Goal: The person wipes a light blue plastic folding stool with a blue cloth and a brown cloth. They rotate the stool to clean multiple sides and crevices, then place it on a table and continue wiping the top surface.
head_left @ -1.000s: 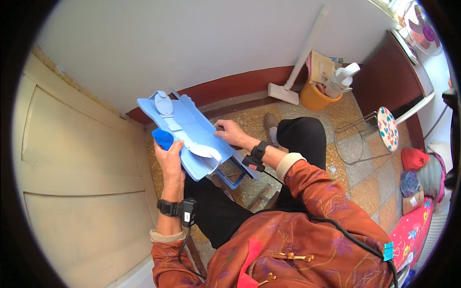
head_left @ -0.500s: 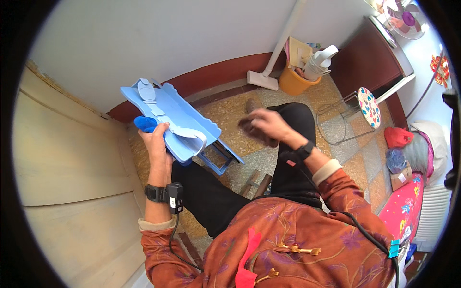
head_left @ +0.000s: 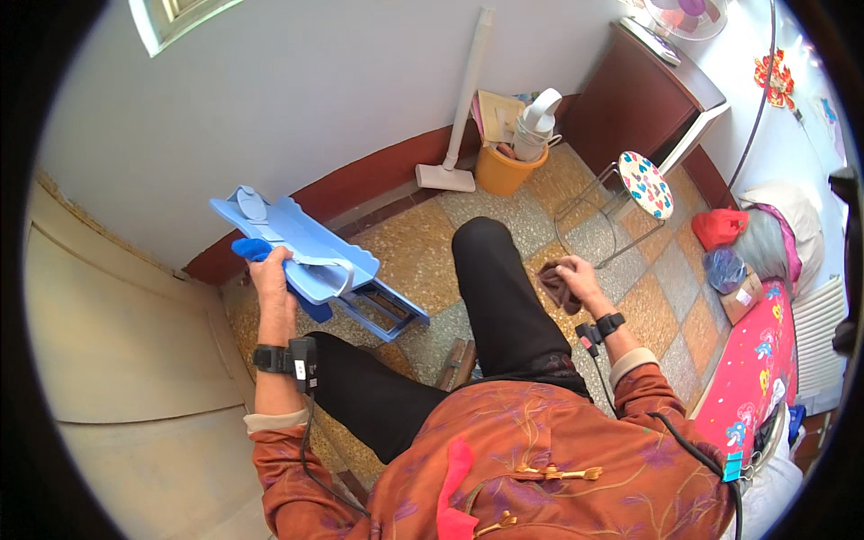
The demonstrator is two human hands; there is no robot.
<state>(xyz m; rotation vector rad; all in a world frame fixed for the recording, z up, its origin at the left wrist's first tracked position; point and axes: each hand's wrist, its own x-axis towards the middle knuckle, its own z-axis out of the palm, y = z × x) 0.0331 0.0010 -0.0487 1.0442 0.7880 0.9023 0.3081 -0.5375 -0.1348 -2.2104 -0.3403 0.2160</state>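
Observation:
On the left, my left hand (head_left: 270,270) is closed on the edge of a light blue plastic folding frame (head_left: 301,238). The frame is long and trough-shaped, with wavy side edges, a pale strap and a rounded pad, and it is held tilted above the floor. A darker blue soft-looking piece (head_left: 250,247) shows by my left fingers; whether it belongs to the frame I cannot tell. Out to the right, beyond my right knee, my right hand (head_left: 580,277) pinches a crumpled dark brown cloth (head_left: 560,290) that hangs from the fingers, apart from the frame.
A yellow bucket (head_left: 511,169) with a white jug-like item stands by the wall, beside a white long-handled floor tool (head_left: 450,175). To the right are a round patterned stool (head_left: 645,184), a dark red cabinet (head_left: 621,99), bags and a pink patterned bed edge (head_left: 747,360). A cream door (head_left: 135,324) borders the left.
My right hand, with the brown cloth, has moved right, away from the frame and past my right knee. My left hand still holds the frame, now slightly lower. The view has shifted.

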